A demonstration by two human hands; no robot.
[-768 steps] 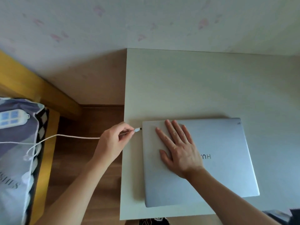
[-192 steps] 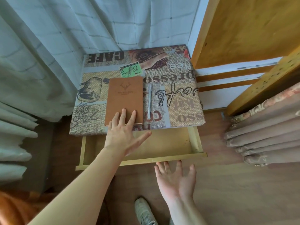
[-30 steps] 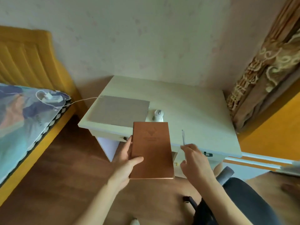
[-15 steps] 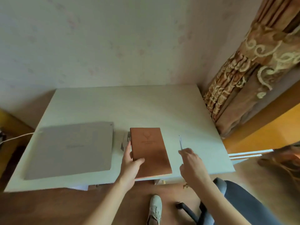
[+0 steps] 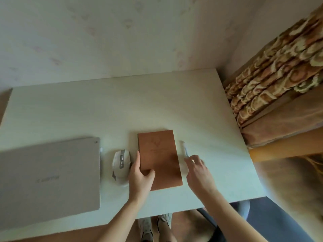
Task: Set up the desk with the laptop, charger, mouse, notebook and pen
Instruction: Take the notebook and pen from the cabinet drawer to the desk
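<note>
A brown notebook (image 5: 160, 158) lies flat on the pale desk (image 5: 122, 110), right of a white mouse (image 5: 121, 165). My left hand (image 5: 139, 175) grips the notebook's near left edge, thumb on the cover. A thin pen (image 5: 185, 149) sits just right of the notebook, its near end pinched in the fingertips of my right hand (image 5: 198, 169). The closed grey laptop (image 5: 49, 179) rests at the desk's left, partly cut off by the frame edge. The charger is not visible.
A patterned curtain (image 5: 272, 70) hangs to the right of the desk. A dark chair seat (image 5: 272, 222) shows at the lower right, and my shoes (image 5: 153, 226) stand on the wooden floor below the desk's front edge.
The notebook and pen have come down onto the desk beside the mouse. The view has moved in closer over the desk.
</note>
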